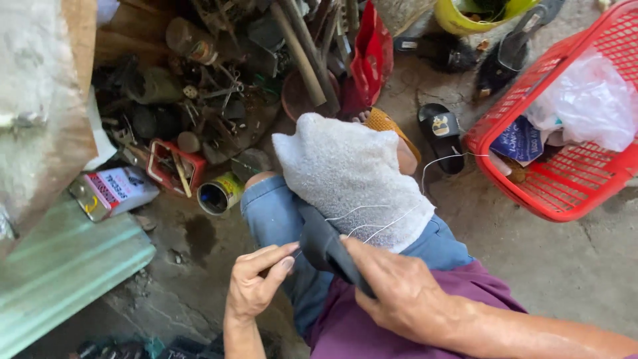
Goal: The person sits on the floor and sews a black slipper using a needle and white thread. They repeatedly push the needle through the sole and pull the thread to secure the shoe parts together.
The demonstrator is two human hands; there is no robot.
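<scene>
Pinching a needle too small for me to make out, my left hand [256, 282] is closing thumb and forefinger at the near edge of the dark fabric strip [327, 251]. My right hand [399, 292] is gripping that strip from the right, its fingers [355, 249] folding over it. I am seeing the strip lying on the near part of the knee, touching the white towel [349, 176] that is draping over the blue jeans [272, 213]. White thread [425, 174] is trailing from the towel toward the far right. On the concrete floor [565, 266], a red basket [571, 186] is sitting at the far right, a black sandal [440, 133] just left of it, and an open tin can [219, 194] at the left beside a heap of rusty tools [212, 100].
</scene>
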